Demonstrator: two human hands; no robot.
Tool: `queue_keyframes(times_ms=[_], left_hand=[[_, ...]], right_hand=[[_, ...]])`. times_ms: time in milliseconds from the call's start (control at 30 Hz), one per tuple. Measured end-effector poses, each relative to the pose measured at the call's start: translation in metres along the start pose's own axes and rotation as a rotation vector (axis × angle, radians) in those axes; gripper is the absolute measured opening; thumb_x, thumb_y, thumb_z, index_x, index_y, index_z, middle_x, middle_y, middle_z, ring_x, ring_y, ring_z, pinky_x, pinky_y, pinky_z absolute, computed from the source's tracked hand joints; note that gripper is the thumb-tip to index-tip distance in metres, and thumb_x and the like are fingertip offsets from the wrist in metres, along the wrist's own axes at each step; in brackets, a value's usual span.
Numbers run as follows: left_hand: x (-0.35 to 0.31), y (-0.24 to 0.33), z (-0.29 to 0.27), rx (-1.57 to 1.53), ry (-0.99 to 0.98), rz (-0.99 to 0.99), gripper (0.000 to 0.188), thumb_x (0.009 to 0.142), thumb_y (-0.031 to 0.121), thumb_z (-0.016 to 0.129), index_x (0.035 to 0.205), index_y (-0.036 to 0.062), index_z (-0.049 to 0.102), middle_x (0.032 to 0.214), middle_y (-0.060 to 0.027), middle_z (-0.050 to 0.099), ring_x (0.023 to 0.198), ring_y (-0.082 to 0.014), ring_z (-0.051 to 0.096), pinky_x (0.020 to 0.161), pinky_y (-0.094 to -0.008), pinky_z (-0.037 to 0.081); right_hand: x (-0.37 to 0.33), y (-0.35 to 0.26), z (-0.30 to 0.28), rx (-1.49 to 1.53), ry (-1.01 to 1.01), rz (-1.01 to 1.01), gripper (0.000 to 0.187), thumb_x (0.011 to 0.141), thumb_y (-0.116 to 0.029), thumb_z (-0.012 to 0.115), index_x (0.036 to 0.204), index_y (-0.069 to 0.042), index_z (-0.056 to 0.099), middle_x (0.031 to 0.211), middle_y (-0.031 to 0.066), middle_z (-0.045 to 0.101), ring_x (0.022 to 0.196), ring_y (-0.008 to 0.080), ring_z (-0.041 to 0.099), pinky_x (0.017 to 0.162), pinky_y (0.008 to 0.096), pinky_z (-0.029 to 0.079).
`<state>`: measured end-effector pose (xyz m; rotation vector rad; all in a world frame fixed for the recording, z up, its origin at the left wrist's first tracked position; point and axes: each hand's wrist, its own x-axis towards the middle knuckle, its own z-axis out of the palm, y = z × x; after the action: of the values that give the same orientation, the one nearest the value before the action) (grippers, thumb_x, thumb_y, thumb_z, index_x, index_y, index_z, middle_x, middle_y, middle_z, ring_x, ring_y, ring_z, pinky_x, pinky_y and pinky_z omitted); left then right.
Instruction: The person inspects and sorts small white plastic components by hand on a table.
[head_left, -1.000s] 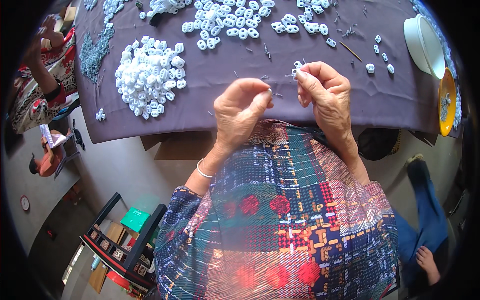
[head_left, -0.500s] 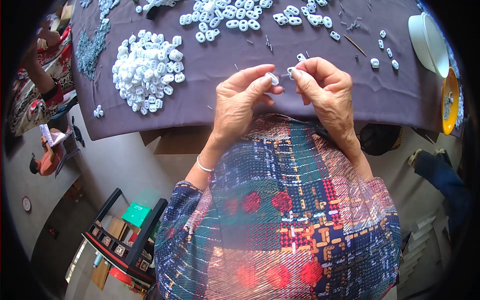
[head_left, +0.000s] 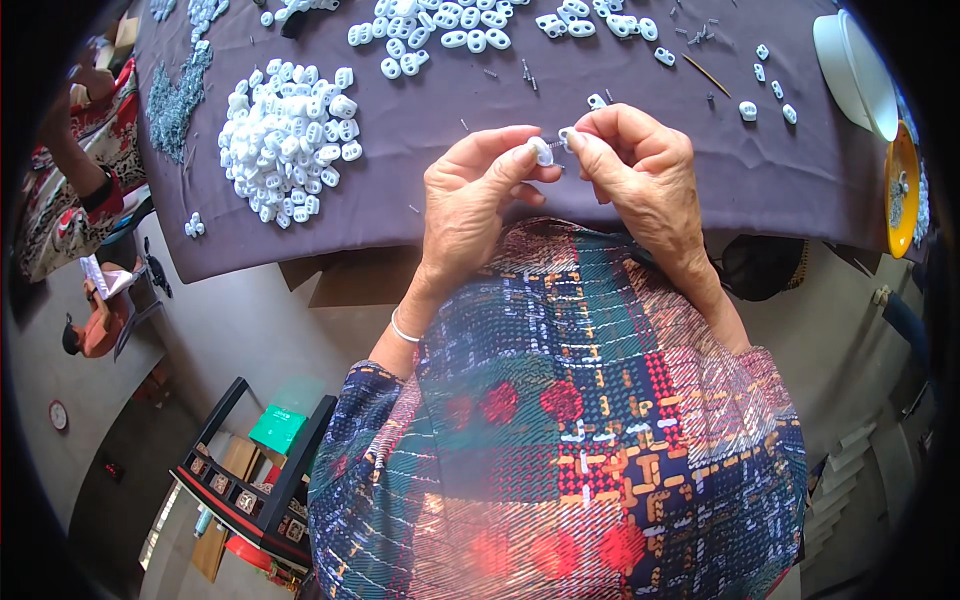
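Over the table's near edge, my left hand [head_left: 468, 195] is closed, pinching a white plastic cord lock part [head_left: 542, 152] between thumb and fingertips. Close on its right, my right hand [head_left: 648, 180] is closed on a smaller white cord lock part [head_left: 566, 138], partly hidden by the thumb. A thin metal spring [head_left: 555, 146] bridges the two parts; whether its end sits inside the left one I cannot tell. Just beyond my right fingers lies a loose white piece [head_left: 597, 101]. To the left rises a big pile of white cord lock parts [head_left: 285, 145].
Dark cloth covers the table [head_left: 390, 205]. Two-holed white cord locks [head_left: 470, 18] lie at the far side, with a heap of springs [head_left: 176, 105] far left. Small metal pins, a thin brown stick [head_left: 708, 75], a white tub [head_left: 842, 70] and a yellow dish [head_left: 901, 200] are around.
My hands have drawn together, the right one moving left, so the spring now meets the left-hand part. My view has shifted slightly, and a person's legs at the right show less.
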<state>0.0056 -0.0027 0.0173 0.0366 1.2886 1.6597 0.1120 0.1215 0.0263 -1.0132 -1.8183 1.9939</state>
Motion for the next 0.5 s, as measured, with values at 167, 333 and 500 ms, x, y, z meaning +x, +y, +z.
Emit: queue_keyframes(times_ms=[167, 333, 500], left_hand=[[-0.0012, 0.0006, 0.0008, 0.007, 0.006, -0.003, 0.021, 0.084, 0.008, 0.061, 0.102, -0.0029, 0.059, 0.089, -0.0120, 0.064, 0.078, -0.0184, 0.064, 0.061, -0.0240, 0.051], [-0.0025, 0.0003, -0.0013, -0.025, 0.005, -0.023, 0.021, 0.084, 0.008, 0.061, 0.101, -0.0025, 0.059, 0.090, -0.0123, 0.064, 0.078, -0.0187, 0.064, 0.061, -0.0245, 0.051], [-0.0003, -0.0037, -0.0071, -0.088, -0.042, -0.067, 0.019, 0.084, 0.008, 0.061, 0.100, -0.0020, 0.058, 0.091, -0.0122, 0.063, 0.079, -0.0191, 0.064, 0.060, -0.0249, 0.051]], right_hand=[[-0.0006, -0.0003, 0.0004, -0.002, -0.002, -0.001, 0.012, 0.080, -0.010, 0.063, 0.081, 0.001, 0.061, 0.072, 0.0030, 0.062, 0.068, 0.0065, 0.056, 0.060, 0.0217, 0.046], [-0.0007, 0.0017, 0.0009, -0.024, -0.005, -0.014, 0.011, 0.080, -0.010, 0.064, 0.081, 0.001, 0.061, 0.071, 0.0028, 0.061, 0.066, 0.0063, 0.056, 0.058, 0.0223, 0.045], [-0.0009, 0.0007, -0.0012, -0.007, -0.025, 0.019, 0.012, 0.080, -0.011, 0.064, 0.080, 0.001, 0.061, 0.070, 0.0015, 0.060, 0.063, 0.0048, 0.053, 0.054, 0.0206, 0.043]])
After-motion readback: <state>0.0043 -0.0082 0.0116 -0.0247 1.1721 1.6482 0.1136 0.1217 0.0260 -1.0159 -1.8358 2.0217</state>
